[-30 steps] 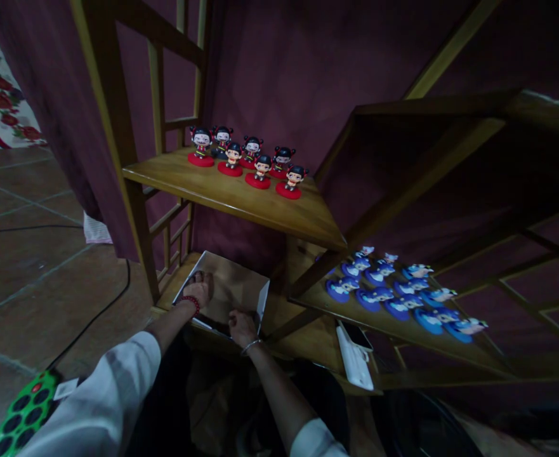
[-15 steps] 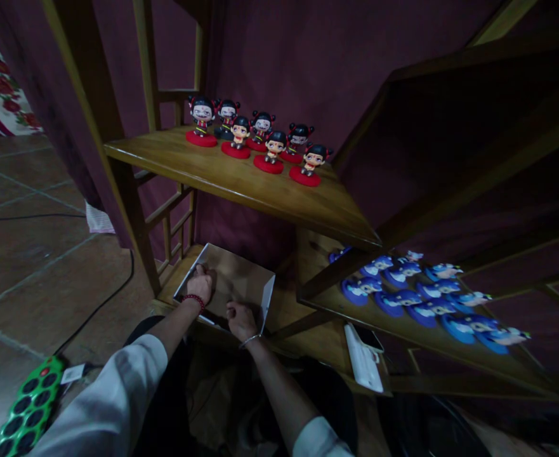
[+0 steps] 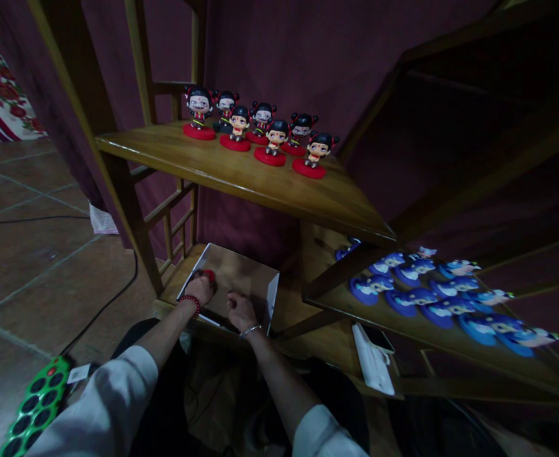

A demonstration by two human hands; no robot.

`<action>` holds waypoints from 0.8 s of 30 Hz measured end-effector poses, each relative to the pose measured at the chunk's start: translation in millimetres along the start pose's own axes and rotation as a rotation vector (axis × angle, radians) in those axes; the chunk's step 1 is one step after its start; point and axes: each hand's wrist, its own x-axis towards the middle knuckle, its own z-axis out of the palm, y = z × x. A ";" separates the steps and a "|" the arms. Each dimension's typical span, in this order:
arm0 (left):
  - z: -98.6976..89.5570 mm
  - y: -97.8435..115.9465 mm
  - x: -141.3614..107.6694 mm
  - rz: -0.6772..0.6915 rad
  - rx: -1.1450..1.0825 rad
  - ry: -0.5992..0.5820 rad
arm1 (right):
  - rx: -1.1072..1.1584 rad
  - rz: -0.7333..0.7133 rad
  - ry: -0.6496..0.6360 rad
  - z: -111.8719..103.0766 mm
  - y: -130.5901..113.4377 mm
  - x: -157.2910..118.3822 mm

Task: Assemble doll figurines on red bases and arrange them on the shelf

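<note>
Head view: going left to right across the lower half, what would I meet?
Green item → left hand → right hand → phone.

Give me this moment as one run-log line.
left hand: at red item, grip unclear | right hand: fingers curled, over box | box: open, on lower shelf | figurines: on upper shelf

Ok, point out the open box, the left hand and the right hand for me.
Open box point(image 3: 272, 298): head view, on its side wall at picture right.
Left hand point(image 3: 200, 290): head view, on the back of the hand.
Right hand point(image 3: 242, 311): head view, on the back of the hand.
</note>
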 end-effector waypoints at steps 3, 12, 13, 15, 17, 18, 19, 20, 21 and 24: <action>-0.4 -1.1 2.0 0.019 0.001 -0.015 | -0.002 -0.037 0.021 5.0 -0.4 9.8; -16.1 2.2 -0.4 0.229 -0.024 -0.065 | 0.000 -0.179 0.052 16.2 -16.1 23.2; -17.8 2.7 -0.9 0.241 -0.041 -0.067 | -0.006 -0.184 0.044 18.7 -15.8 24.2; -19.6 3.0 -2.0 0.256 -0.067 -0.080 | -0.030 -0.176 0.027 23.3 -13.3 26.5; -18.9 2.0 -2.5 0.261 -0.052 -0.098 | -0.053 -0.159 0.001 25.5 -10.4 28.5; -17.7 1.1 -2.5 0.260 -0.026 -0.106 | -0.062 -0.147 -0.014 25.1 -9.6 29.4; -16.1 -0.1 -2.2 0.256 0.006 -0.112 | -0.073 -0.134 -0.025 23.7 -9.3 30.3; -14.2 -1.3 -1.8 0.255 0.039 -0.110 | -0.085 -0.122 -0.026 21.5 -9.8 31.5; -12.4 -2.3 -1.3 0.253 0.071 -0.107 | -0.098 -0.114 -0.016 18.7 -11.0 33.3; -9.5 -3.3 -0.3 0.252 0.128 -0.096 | -0.106 -0.139 0.077 11.4 -16.9 43.2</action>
